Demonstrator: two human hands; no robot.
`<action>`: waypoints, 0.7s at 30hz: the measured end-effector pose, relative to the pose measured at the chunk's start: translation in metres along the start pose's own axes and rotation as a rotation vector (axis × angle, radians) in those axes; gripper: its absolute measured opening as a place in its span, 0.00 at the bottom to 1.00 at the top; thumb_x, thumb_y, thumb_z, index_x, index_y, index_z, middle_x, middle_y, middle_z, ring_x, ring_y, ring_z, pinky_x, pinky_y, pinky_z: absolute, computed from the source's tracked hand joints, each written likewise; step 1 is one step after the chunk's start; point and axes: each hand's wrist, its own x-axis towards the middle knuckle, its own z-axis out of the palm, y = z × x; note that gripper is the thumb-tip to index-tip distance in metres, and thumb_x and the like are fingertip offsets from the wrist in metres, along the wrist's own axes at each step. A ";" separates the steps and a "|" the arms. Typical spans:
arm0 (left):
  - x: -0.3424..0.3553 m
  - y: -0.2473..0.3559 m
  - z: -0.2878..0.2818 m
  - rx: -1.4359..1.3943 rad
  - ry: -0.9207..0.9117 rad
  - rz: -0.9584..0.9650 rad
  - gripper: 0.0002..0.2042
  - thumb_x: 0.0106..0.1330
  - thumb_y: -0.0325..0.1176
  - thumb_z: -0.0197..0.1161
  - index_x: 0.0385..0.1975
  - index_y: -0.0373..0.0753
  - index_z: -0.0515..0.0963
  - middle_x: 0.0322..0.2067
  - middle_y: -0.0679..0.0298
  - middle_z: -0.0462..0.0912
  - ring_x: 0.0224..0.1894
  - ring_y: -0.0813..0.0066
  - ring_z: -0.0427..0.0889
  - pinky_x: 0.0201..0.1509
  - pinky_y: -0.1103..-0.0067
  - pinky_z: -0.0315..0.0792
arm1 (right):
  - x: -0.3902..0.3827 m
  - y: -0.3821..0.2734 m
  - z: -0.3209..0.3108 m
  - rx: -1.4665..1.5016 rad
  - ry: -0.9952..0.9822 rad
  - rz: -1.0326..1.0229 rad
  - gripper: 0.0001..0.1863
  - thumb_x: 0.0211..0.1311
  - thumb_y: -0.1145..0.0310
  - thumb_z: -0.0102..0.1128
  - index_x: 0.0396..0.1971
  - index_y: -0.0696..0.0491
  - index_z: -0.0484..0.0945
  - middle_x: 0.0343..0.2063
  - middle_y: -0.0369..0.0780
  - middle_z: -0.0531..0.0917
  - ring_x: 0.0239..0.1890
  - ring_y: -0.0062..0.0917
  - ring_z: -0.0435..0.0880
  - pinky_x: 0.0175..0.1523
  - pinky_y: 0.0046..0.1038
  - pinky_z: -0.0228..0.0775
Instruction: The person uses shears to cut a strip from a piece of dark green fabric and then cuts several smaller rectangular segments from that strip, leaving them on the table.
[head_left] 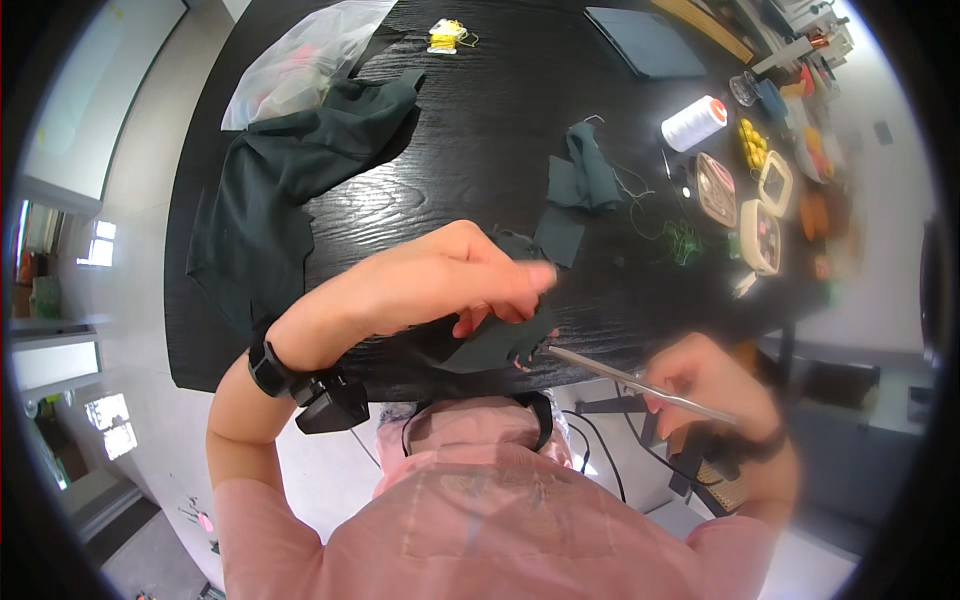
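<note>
Held the dark green cloth (pixel 485 348) under the curled left hand (pixel 440 275), just by the table's (pixel 460 130) near edge — likely to steady it; could not tell whether pinched between fingertips. Gripped a slim metal tool (pixel 620 376) with the right hand's (pixel 715 380) fingers closed round it, seemingly for reach. Had open room rightward, past the table edge.

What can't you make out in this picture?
Head view: part of the dark cloth, hidden behind the left hand.
Head view: how the right hand holds the metal tool, blurred.
Head view: contents of the plastic bag, veiled by cloudy plastic.
Head view: things in the pale case, too small.
</note>
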 end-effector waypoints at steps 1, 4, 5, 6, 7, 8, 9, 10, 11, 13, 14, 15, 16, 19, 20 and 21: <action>0.000 -0.002 -0.002 0.109 -0.075 0.055 0.21 0.65 0.47 0.61 0.32 0.29 0.82 0.26 0.64 0.81 0.25 0.82 0.74 0.28 0.85 0.67 | 0.000 -0.002 0.001 -0.009 -0.003 0.006 0.17 0.40 0.65 0.81 0.19 0.56 0.78 0.14 0.27 0.71 0.17 0.08 0.63 0.21 0.15 0.51; 0.004 -0.010 -0.002 0.115 -0.190 0.111 0.12 0.63 0.36 0.65 0.35 0.31 0.83 0.26 0.72 0.80 0.27 0.88 0.72 0.31 0.87 0.66 | 0.001 -0.005 -0.003 -0.035 -0.024 0.059 0.17 0.40 0.66 0.81 0.19 0.56 0.77 0.14 0.27 0.70 0.17 0.08 0.62 0.21 0.15 0.51; 0.003 -0.011 -0.003 0.103 -0.214 0.111 0.10 0.63 0.29 0.63 0.38 0.29 0.82 0.30 0.68 0.81 0.31 0.86 0.74 0.37 0.87 0.69 | 0.002 -0.007 -0.003 -0.021 -0.015 0.056 0.17 0.41 0.66 0.80 0.20 0.57 0.77 0.14 0.27 0.70 0.18 0.08 0.64 0.22 0.14 0.52; 0.001 -0.012 -0.003 0.090 -0.238 0.111 0.09 0.63 0.22 0.62 0.41 0.27 0.81 0.35 0.65 0.83 0.35 0.84 0.76 0.42 0.86 0.71 | 0.003 -0.009 -0.003 -0.006 -0.005 0.054 0.17 0.41 0.67 0.80 0.20 0.57 0.77 0.14 0.27 0.71 0.18 0.07 0.65 0.22 0.14 0.53; 0.001 -0.015 -0.003 0.088 -0.235 0.116 0.09 0.63 0.22 0.62 0.41 0.27 0.81 0.35 0.65 0.83 0.35 0.84 0.76 0.42 0.86 0.71 | 0.004 -0.010 -0.002 -0.012 -0.007 0.055 0.17 0.41 0.67 0.80 0.20 0.57 0.77 0.14 0.27 0.71 0.18 0.07 0.65 0.22 0.14 0.53; 0.000 -0.022 -0.002 0.045 -0.190 0.151 0.08 0.63 0.22 0.61 0.41 0.27 0.80 0.36 0.65 0.81 0.37 0.84 0.76 0.43 0.86 0.70 | 0.004 -0.011 -0.001 0.031 0.005 0.055 0.17 0.42 0.67 0.80 0.20 0.58 0.77 0.15 0.27 0.72 0.19 0.07 0.66 0.23 0.13 0.55; 0.001 -0.028 -0.002 0.003 -0.145 0.186 0.08 0.64 0.21 0.61 0.41 0.27 0.80 0.37 0.66 0.80 0.38 0.84 0.75 0.44 0.86 0.69 | 0.005 -0.011 -0.001 0.074 0.016 0.054 0.17 0.42 0.68 0.79 0.21 0.58 0.77 0.15 0.27 0.73 0.19 0.07 0.68 0.24 0.12 0.57; 0.003 -0.034 -0.004 -0.001 -0.141 0.190 0.08 0.64 0.21 0.61 0.41 0.27 0.80 0.37 0.66 0.80 0.38 0.84 0.75 0.44 0.86 0.69 | 0.006 -0.012 -0.001 0.068 0.013 0.055 0.17 0.42 0.68 0.79 0.21 0.58 0.77 0.15 0.27 0.73 0.19 0.07 0.68 0.24 0.12 0.57; 0.006 -0.039 -0.005 0.017 -0.133 0.274 0.10 0.64 0.25 0.62 0.42 0.28 0.79 0.37 0.67 0.81 0.38 0.84 0.75 0.46 0.85 0.69 | 0.006 -0.012 0.000 0.033 0.004 0.070 0.17 0.43 0.68 0.79 0.21 0.58 0.76 0.16 0.28 0.74 0.20 0.07 0.69 0.24 0.12 0.58; 0.005 -0.041 -0.004 0.032 -0.122 0.360 0.12 0.64 0.28 0.63 0.44 0.29 0.79 0.37 0.68 0.81 0.37 0.84 0.75 0.47 0.85 0.70 | 0.007 -0.012 -0.001 -0.005 -0.007 0.086 0.17 0.43 0.68 0.79 0.21 0.58 0.76 0.16 0.28 0.74 0.21 0.07 0.71 0.25 0.12 0.60; 0.004 -0.036 -0.003 0.021 -0.144 0.344 0.09 0.65 0.26 0.61 0.40 0.27 0.78 0.35 0.68 0.79 0.37 0.84 0.73 0.46 0.85 0.67 | 0.007 -0.012 -0.003 0.021 -0.016 0.083 0.16 0.43 0.68 0.79 0.21 0.58 0.76 0.17 0.29 0.75 0.21 0.07 0.70 0.25 0.12 0.60; 0.003 -0.032 -0.003 0.009 -0.166 0.328 0.07 0.66 0.24 0.58 0.36 0.25 0.77 0.34 0.68 0.76 0.36 0.84 0.71 0.45 0.86 0.64 | 0.007 -0.012 -0.003 0.047 -0.024 0.079 0.16 0.43 0.68 0.79 0.21 0.58 0.76 0.17 0.29 0.75 0.21 0.08 0.69 0.26 0.13 0.60; 0.003 -0.031 -0.003 0.007 -0.167 0.330 0.07 0.66 0.24 0.58 0.36 0.25 0.77 0.34 0.68 0.76 0.36 0.84 0.71 0.45 0.86 0.64 | 0.007 -0.012 -0.003 0.045 -0.023 0.081 0.16 0.43 0.68 0.79 0.21 0.58 0.76 0.17 0.29 0.75 0.21 0.08 0.69 0.26 0.13 0.60; 0.006 -0.027 -0.004 0.093 -0.154 0.295 0.10 0.69 0.28 0.56 0.34 0.25 0.76 0.31 0.69 0.75 0.35 0.85 0.70 0.42 0.86 0.63 | 0.005 -0.015 -0.005 0.090 -0.030 0.105 0.17 0.44 0.67 0.79 0.22 0.58 0.77 0.17 0.28 0.75 0.21 0.08 0.68 0.26 0.14 0.59; 0.008 -0.027 -0.006 0.121 -0.170 0.287 0.13 0.69 0.33 0.56 0.33 0.26 0.77 0.30 0.69 0.77 0.35 0.84 0.71 0.40 0.86 0.63 | 0.005 -0.017 -0.005 0.075 -0.053 0.120 0.17 0.44 0.66 0.79 0.22 0.58 0.77 0.17 0.28 0.74 0.21 0.08 0.67 0.26 0.14 0.58; 0.009 -0.027 -0.007 0.148 -0.186 0.278 0.17 0.70 0.38 0.56 0.32 0.27 0.79 0.29 0.69 0.78 0.34 0.84 0.71 0.38 0.86 0.63 | 0.004 -0.018 -0.006 0.060 -0.076 0.136 0.17 0.44 0.65 0.79 0.22 0.57 0.77 0.18 0.28 0.74 0.22 0.08 0.67 0.26 0.14 0.57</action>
